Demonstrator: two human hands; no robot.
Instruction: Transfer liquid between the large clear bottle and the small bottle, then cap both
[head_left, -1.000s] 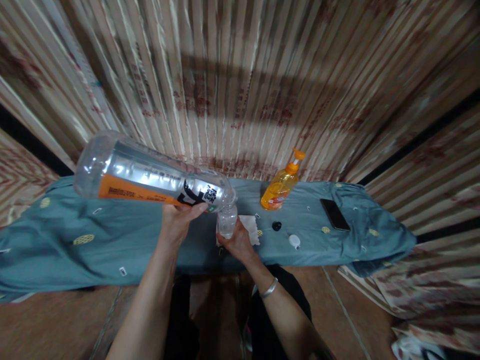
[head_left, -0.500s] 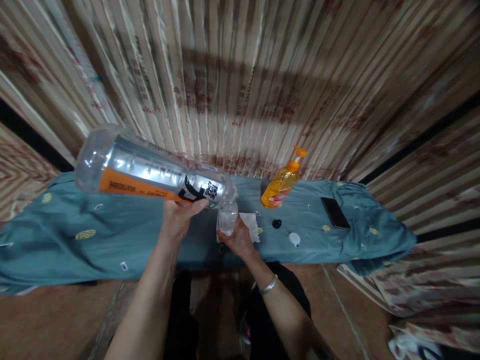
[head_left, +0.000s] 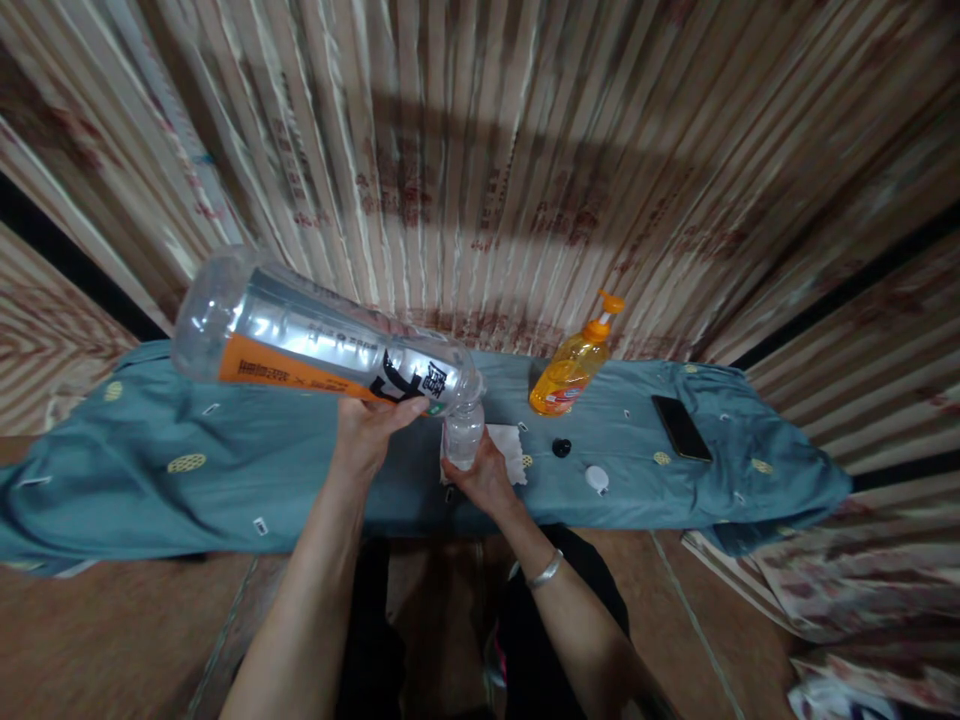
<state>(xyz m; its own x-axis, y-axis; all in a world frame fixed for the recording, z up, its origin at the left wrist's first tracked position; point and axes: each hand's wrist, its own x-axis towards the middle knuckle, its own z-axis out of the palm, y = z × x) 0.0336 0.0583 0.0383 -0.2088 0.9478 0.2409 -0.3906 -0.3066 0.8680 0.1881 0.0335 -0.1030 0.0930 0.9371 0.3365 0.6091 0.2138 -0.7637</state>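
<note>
A large clear bottle (head_left: 315, 345) with a silver and orange label is tilted, its base up to the left and its neck down to the right. My left hand (head_left: 371, 425) grips it from below near the label's right end. The bottle's mouth rests at the top of a small clear container (head_left: 463, 436), which my right hand (head_left: 484, 474) holds upright with closed fingers. Beneath the right hand lies a white cloth (head_left: 512, 450). Whether liquid is flowing between the two is too small to tell.
A teal cloth-covered surface (head_left: 300, 450) carries an orange pump bottle (head_left: 568, 378), a small black cap (head_left: 561, 447), a round white lid (head_left: 597, 479) and a dark phone (head_left: 681, 428) on the right. A patterned curtain (head_left: 480, 200) hangs behind.
The whole view has shifted slightly, so everything appears a little farther right. Both hands keep the same hold, with the large bottle tilted as before over the small container.
</note>
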